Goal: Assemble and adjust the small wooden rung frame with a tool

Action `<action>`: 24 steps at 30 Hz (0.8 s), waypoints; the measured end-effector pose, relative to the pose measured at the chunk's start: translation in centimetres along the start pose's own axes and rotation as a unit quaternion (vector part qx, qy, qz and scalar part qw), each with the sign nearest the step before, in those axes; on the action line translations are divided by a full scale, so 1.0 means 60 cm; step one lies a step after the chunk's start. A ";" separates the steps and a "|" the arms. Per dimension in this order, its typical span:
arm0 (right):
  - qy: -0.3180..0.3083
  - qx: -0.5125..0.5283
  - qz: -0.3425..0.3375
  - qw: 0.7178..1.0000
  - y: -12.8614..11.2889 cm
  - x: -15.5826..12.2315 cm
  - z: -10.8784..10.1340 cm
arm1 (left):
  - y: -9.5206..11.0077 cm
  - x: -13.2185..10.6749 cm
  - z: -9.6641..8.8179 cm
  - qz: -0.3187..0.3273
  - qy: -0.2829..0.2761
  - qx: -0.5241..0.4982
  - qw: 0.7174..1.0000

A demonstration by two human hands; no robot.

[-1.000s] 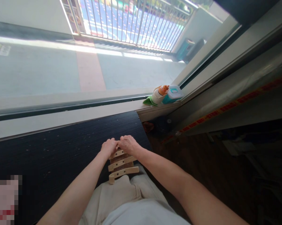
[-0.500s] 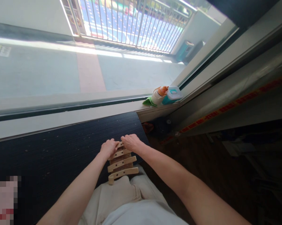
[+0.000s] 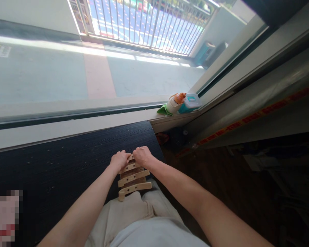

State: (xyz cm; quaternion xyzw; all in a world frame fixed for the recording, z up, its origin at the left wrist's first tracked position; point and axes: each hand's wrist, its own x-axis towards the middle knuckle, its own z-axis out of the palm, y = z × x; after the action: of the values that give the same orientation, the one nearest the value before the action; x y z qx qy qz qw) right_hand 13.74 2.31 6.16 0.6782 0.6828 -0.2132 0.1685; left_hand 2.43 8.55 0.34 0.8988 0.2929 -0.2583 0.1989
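Note:
A small brown panel (image 3: 139, 171) crossed by several pale straps (image 3: 137, 187) with dark round dots, perhaps snaps, lies between my lap and the table edge. At its far end my left hand (image 3: 120, 160) grips the topmost strap from the left, fingers curled with the thumb pointing inward. Just across from it, my right hand (image 3: 142, 156) is closed on the same strap's right side. Both sets of fingertips are partly hidden. The two nearest straps stick out to the right past the panel, and the lowest one curls down at its left end.
A black table (image 3: 74, 151) runs along the window sill (image 3: 67, 128). On the sill's right end stand an orange-capped bottle (image 3: 175, 103), a green cloth (image 3: 164, 110) and a teal lidded box (image 3: 190, 103). Beyond the glass is a railing (image 3: 154, 27). A blurred patch covers the lower left.
The view has shifted very slightly. Both hands stay closed at the panel's far end, with little visible movement.

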 end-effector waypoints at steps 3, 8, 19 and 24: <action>-0.018 0.030 0.055 0.998 -0.002 0.006 0.003 | 0.000 0.000 0.000 0.000 0.003 -0.001 1.000; -0.018 0.047 0.064 0.997 0.003 0.004 0.004 | -0.002 0.000 0.006 0.000 0.013 -0.005 1.000; 0.050 -0.003 -0.067 0.997 0.001 -0.010 -0.020 | -0.010 0.020 0.036 -0.014 0.042 0.002 0.999; 0.040 0.041 -0.018 0.998 -0.003 -0.007 -0.009 | -0.009 0.015 0.030 -0.001 0.037 -0.009 0.999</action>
State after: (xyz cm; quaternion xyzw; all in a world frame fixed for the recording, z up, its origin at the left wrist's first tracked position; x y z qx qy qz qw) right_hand 13.62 2.25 6.87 0.6802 0.6919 -0.2164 0.1091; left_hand 2.08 8.43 -1.75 0.9057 0.3034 -0.2226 0.1953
